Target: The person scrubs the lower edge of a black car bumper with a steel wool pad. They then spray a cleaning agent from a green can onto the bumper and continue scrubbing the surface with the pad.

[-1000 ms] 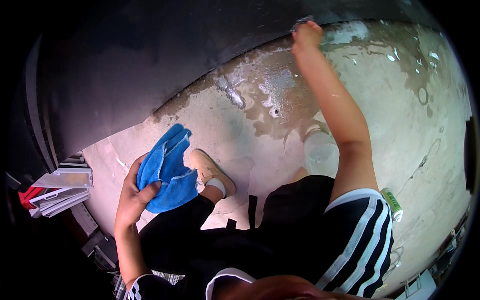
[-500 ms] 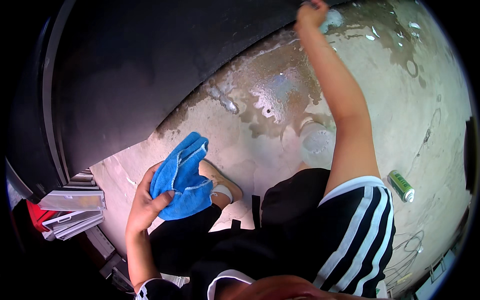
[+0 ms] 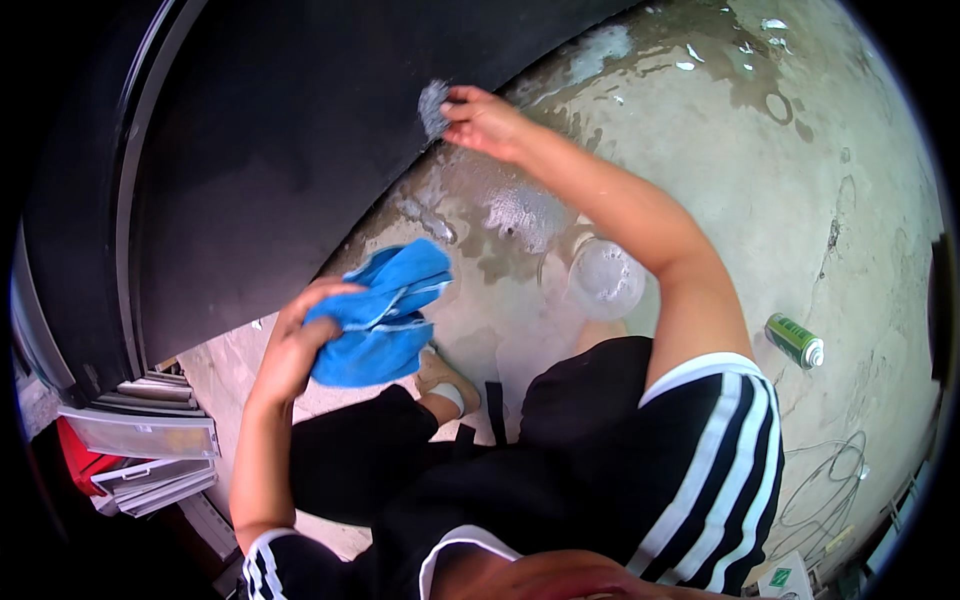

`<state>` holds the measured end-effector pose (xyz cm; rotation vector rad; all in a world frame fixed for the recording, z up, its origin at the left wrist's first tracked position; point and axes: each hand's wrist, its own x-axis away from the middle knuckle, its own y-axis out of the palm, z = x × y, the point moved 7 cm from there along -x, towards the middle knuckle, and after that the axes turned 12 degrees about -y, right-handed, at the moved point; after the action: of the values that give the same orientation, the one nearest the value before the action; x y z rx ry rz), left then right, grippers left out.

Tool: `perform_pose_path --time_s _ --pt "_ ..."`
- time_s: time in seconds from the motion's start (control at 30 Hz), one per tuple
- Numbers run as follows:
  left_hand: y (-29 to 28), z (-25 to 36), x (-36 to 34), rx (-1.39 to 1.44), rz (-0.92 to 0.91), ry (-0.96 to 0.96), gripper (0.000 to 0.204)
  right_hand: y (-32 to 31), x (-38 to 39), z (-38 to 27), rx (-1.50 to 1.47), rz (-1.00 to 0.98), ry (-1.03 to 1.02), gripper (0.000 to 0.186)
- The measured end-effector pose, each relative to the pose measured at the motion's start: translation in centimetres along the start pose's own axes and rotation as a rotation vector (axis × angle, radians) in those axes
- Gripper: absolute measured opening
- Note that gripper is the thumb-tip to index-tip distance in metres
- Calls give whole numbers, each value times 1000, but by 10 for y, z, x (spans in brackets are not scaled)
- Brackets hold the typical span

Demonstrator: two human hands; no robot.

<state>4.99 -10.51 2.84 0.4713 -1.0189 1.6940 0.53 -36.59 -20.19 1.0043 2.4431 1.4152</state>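
Note:
In my left hand (image 3: 300,338) is a bunched blue cloth (image 3: 385,310) with white stitched edges, held above the floor with the fingers closed on it. My right hand (image 3: 485,122) reaches forward and pinches a grey steel wool scourer (image 3: 433,110) by its side. The scourer is in front of the large black panel (image 3: 270,150), close to its lower edge; I cannot tell whether it touches. Below my right forearm, a round, clear plastic tub (image 3: 606,278) with some bubbly liquid sits on the floor.
Wet patches and suds (image 3: 525,215) spread on the concrete along the panel. A green spray can (image 3: 795,341) lies at the right, with a coiled thin cable (image 3: 830,490) nearer me. White-framed trays (image 3: 145,435) and a red object (image 3: 85,460) are at the left.
My right hand has swung left and nearer along the panel's edge, bringing the steel wool scourer into clear view. My left hand has lifted the blue cloth slightly forward.

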Motion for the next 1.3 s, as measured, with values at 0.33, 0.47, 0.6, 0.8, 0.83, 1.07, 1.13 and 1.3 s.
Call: perform_pose_path --time_s 0.33,0.47,0.6,0.8,0.83,1.07,1.13,1.3 --pt "66 64 -64 -5 -259 83 59 72 131 -90 96 -242 -139 42" --pt "81 65 -73 168 -459 -19 38 89 164 -89 496 -139 -271 40" --pt "94 72 -70 205 -546 7 25 28 230 -123 641 134 -548 32" --pt "85 65 -72 188 -517 5 18 -105 453 -163 1280 1445 -1016 51" --pt "84 63 -73 208 -523 6 17 -120 505 -169 1298 1713 -1032 58" --pt "67 56 -83 161 -314 -19 21 -221 570 -187 1834 1741 -862 96" --pt "68 65 -80 106 -304 0 21 -254 570 -192 1853 1724 -993 100" --pt "62 59 -87 163 -351 15 16 -261 530 -251 1927 1681 -622 74"
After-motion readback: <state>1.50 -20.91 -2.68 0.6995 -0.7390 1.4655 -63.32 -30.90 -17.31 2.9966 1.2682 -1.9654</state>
